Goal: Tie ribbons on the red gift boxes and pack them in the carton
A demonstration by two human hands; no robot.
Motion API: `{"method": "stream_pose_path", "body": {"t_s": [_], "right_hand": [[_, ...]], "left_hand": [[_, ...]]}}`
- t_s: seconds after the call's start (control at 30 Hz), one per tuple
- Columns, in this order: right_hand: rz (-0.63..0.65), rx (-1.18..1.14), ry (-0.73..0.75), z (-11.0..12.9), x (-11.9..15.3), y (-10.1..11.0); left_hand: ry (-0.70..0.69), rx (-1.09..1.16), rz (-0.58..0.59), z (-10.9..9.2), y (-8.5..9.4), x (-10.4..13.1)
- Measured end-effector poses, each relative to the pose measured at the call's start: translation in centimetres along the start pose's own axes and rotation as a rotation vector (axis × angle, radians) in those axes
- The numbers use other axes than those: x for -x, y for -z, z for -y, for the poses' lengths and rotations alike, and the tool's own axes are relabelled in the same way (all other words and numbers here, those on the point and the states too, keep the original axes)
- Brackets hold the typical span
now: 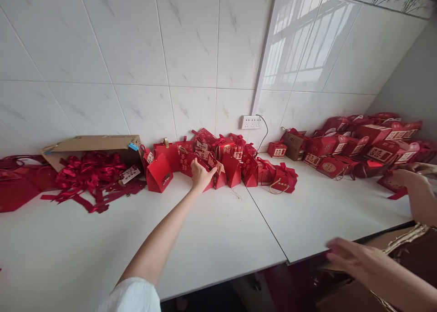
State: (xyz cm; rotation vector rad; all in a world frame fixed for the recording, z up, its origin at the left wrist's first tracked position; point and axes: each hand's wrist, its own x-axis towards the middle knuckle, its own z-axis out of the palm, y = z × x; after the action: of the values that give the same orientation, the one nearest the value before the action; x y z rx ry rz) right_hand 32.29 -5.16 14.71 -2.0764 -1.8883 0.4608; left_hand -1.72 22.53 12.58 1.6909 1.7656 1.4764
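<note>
My left hand reaches into the row of red gift boxes at mid-table, its thumb and fingers around a red gift box that it partly hides. Close beside it stand more folded red boxes, such as a peaked one, some with ribbons and pale tags. My right hand is stretched out in front of the table edge, slightly blurred, fingers apart, with nothing visible in it. Below it lies an open cardboard carton with dark red things inside.
A cardboard box on its side spills red ribbons at left. Red candy boxes are piled at right, where another person's hands handle a red box. A wall socket with a cable is behind the white table.
</note>
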Motion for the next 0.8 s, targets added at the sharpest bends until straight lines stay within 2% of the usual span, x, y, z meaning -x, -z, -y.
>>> {"method": "stream_pose_path", "body": {"t_s": [0.03, 0.1, 0.17, 0.23, 0.3, 0.4, 0.53, 0.6, 0.73, 0.8], "right_hand": [[0.157, -0.058, 0.078, 1.8, -0.7, -0.5], [0.339, -0.093, 0.21, 5.7, -1.8, -1.4], [0.443, -0.056, 0.287, 9.2, -2.7, -2.0], [0.478, -0.031, 0.354, 11.6, -3.7, -2.6], [0.481, -0.037, 0.428, 13.0, -5.1, -3.2], [0.451, -0.066, 0.526, 14.1, -7.5, -4.3], [0.183, -0.204, 0.635, 15.7, -10.3, -6.3], [0.104, -0.281, 0.672, 16.8, -11.1, -7.3], [0.148, -0.52, 0.678, 18.9, -11.3, -8.5], [0.085, -0.617, 0.678, 19.6, -10.8, -8.8]], "left_hand": [[0.02, -0.004, 0.012, 0.0, -0.1, -0.3], [0.059, -0.006, 0.031, 0.4, 0.4, -0.8], [0.094, 0.0, 0.031, 1.1, 1.9, -1.0], [0.11, 0.015, 0.006, 1.9, 4.0, -0.9], [0.09, 0.043, -0.026, 2.5, 6.4, 0.1], [-0.004, 0.119, 0.002, 3.2, 9.6, 3.6], [-0.09, 0.231, 0.236, 3.7, 11.7, 9.7], [-0.09, 0.262, 0.338, 3.6, 12.3, 11.9], [-0.096, 0.318, 0.52, 2.7, 13.6, 13.4], [-0.146, 0.384, 0.626, 1.9, 14.3, 13.3]]}}
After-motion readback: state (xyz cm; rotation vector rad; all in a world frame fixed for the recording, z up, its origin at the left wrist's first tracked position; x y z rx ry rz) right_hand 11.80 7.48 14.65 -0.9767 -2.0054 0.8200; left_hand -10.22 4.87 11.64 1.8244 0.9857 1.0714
